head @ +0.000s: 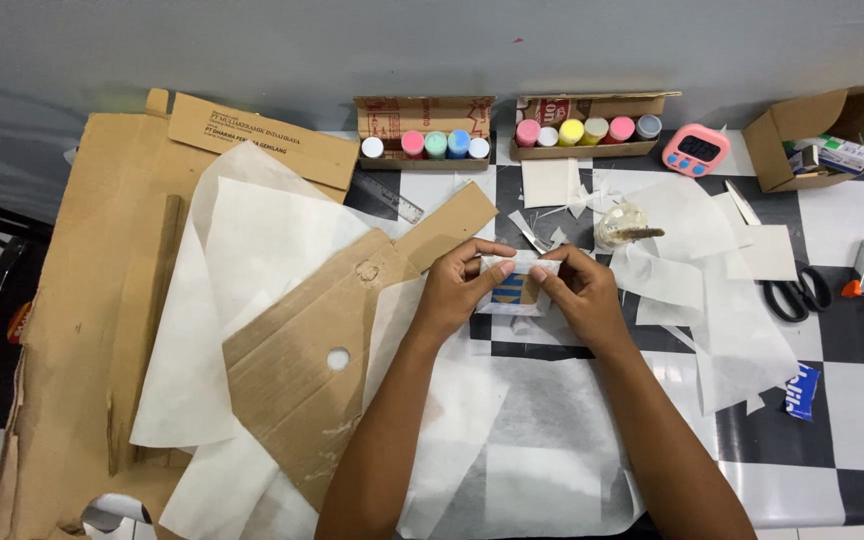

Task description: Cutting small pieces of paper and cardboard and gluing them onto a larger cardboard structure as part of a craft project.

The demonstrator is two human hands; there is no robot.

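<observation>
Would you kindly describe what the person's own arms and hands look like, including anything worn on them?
Both forearms are bare, with no sleeves in view. The left hand and right hand wear no gloves, and no rings, watch or bracelets are visible. The fingernails look short and unpainted.

Both hands meet over the middle of the table [852, 400]: the left hand [457, 285] and right hand [582, 292] pinch a small block [515, 290] wrapped in thin white paper, blue stripes showing through. Under the arms lie tissue sheets [542, 440] and a cardboard piece [312, 350] with a round hole. Behind stand two boxes of paint bottles [427, 143], a pink timer [696, 149] and a glue jar [620, 225]. Scissors [792, 292] lie to the right
</observation>
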